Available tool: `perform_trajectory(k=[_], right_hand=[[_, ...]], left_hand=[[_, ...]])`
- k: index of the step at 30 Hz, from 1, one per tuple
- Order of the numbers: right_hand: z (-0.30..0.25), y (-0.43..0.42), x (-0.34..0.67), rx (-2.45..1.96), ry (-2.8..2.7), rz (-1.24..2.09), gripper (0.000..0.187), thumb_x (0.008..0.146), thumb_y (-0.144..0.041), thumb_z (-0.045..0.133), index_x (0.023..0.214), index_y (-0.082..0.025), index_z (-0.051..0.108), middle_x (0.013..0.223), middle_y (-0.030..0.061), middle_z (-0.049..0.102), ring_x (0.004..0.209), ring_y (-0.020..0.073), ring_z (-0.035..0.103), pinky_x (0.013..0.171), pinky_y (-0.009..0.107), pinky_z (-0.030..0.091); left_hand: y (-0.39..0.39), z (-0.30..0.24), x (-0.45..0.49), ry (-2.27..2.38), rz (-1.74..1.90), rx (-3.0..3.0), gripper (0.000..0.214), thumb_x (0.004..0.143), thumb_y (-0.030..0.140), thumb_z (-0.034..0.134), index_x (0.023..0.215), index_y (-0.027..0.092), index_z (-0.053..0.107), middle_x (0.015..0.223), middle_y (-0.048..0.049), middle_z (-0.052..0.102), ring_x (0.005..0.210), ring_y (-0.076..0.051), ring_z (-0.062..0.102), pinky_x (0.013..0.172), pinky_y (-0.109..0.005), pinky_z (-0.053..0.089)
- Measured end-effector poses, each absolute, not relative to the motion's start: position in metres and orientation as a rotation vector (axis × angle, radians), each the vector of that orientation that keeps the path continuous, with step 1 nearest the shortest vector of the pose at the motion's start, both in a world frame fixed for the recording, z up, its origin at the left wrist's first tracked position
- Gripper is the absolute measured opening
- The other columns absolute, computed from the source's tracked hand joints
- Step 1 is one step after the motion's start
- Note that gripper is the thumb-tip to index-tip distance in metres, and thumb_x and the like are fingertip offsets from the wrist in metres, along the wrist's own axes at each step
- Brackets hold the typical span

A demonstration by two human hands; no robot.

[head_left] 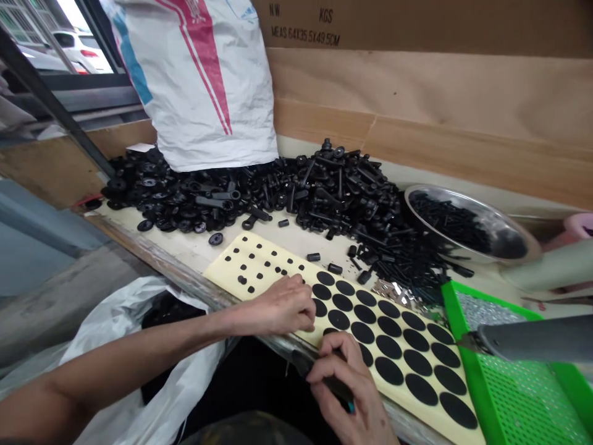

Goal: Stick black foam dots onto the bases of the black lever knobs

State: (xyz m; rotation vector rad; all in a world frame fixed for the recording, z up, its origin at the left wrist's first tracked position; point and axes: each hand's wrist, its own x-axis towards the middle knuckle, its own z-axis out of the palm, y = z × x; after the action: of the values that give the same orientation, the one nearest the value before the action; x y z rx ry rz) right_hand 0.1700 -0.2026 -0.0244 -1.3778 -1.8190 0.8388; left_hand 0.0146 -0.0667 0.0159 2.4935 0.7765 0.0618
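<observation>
A cream backing sheet lies on the bench edge, its right part covered with rows of black round pads, its left part with only small black dots. My left hand rests on the sheet with fingers curled, pinching at a pad by its fingertips. My right hand is at the sheet's near edge, closed round a dark slim tool with a teal tip.
A big heap of black plastic parts fills the bench behind the sheet. A white sack stands at the back. A steel bowl of black screws sits right, a green tray nearer. A white bag hangs below.
</observation>
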Motion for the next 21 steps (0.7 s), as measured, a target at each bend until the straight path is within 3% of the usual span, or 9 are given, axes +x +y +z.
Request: perform_trajectory(k=[5,10,16,19,21], right_hand=[[-0.026,-0.199,0.172,-1.317,-1.751,0.914,0.013,0.087,-0.018,0.049,0.08,-0.024,0.058,0.09,0.0023,0.051,0.084,0.0173,0.055,0.073,0.029,0.046],[-0.029,-0.201,0.172,-1.301,-1.71,0.887,0.012,0.089,-0.02,0.05,0.082,-0.025,0.059,0.089,0.0012,0.051,0.082,0.0156,0.054,0.072,0.026,0.045],[-0.032,-0.2,0.178,-1.288,-1.393,0.971,0.009,0.089,-0.03,0.056,0.084,-0.025,0.063,0.094,0.0026,0.052,0.085,0.0163,0.054,0.071,0.025,0.044],[-0.03,-0.196,0.179,-1.266,-1.043,1.056,0.012,0.086,-0.035,0.061,0.084,-0.024,0.064,0.093,0.0023,0.052,0.085,0.0161,0.053,0.074,0.025,0.044],[-0.026,-0.192,0.178,-1.221,-0.852,1.184,0.014,0.083,-0.038,0.065,0.085,-0.023,0.066,0.091,0.0018,0.053,0.082,0.0158,0.052,0.075,0.026,0.045]], left_hand=[[-0.094,0.014,0.022,0.955,0.031,2.937,0.013,0.079,0.014,0.063,0.067,0.016,0.067,0.086,-0.0097,0.061,0.095,-0.028,0.048,0.083,-0.044,0.036],[-0.107,0.005,0.022,1.021,0.136,3.07,0.012,0.082,0.012,0.061,0.072,0.015,0.066,0.084,-0.0097,0.058,0.09,-0.028,0.047,0.077,-0.043,0.035],[-0.097,-0.01,0.008,1.236,0.345,2.737,0.023,0.079,0.034,0.072,0.085,0.014,0.062,0.09,-0.007,0.057,0.089,-0.025,0.047,0.081,-0.043,0.036],[-0.094,-0.007,0.001,1.082,0.517,2.439,0.008,0.085,0.027,0.065,0.081,0.02,0.065,0.081,-0.0017,0.056,0.085,-0.02,0.047,0.083,-0.038,0.037],[-0.095,0.001,-0.001,0.955,0.61,2.217,0.01,0.086,0.02,0.06,0.091,0.022,0.068,0.086,-0.0021,0.058,0.09,-0.019,0.049,0.086,-0.036,0.04]])
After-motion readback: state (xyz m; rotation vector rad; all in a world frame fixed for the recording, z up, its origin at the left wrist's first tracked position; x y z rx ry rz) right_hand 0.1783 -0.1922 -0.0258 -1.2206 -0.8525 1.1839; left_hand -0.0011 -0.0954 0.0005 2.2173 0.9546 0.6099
